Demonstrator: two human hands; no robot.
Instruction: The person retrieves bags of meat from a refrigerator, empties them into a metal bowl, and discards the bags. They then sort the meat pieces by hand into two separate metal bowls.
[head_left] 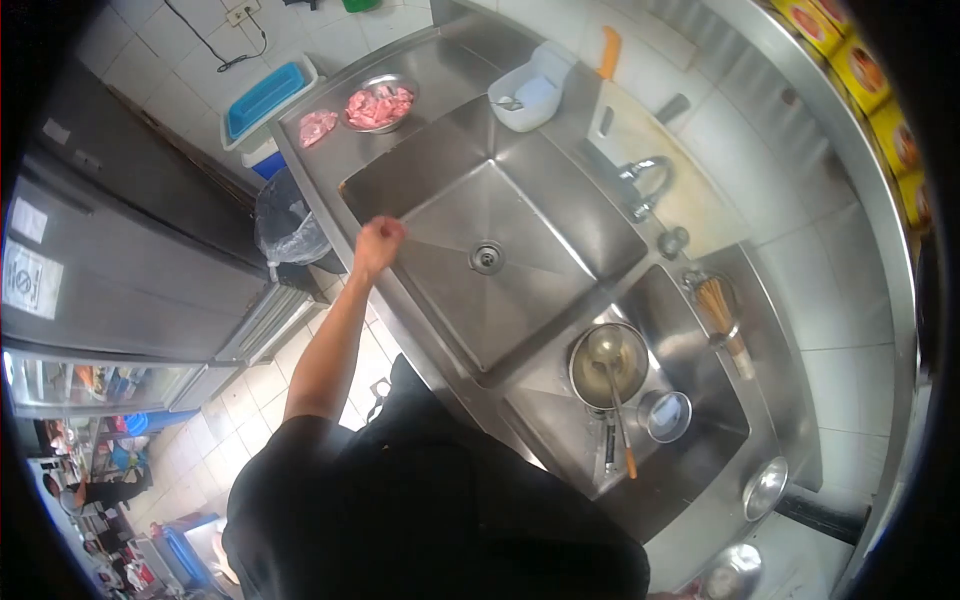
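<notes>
My left hand [380, 243], its fingers curled closed, is over the left edge of the large sink [490, 257]. Whether anything is inside the fingers is hidden. Beyond it, a metal bowl of raw meat [380, 103] stands on the steel counter, with a bag of raw meat [318, 127] beside it. My right hand is out of view. In the smaller sink at the right, a pot [608, 366] holds cloudy liquid and a ladle [613, 395]. A small metal bowl [665, 415] is beside the pot.
A faucet [650, 180] stands behind the sinks, near a cutting board [670, 175] and a white plastic container [530, 92]. Wooden sticks [715, 305] stand at the right. A lined bin [287, 222] is left of the counter. People [90, 495] are far off at lower left.
</notes>
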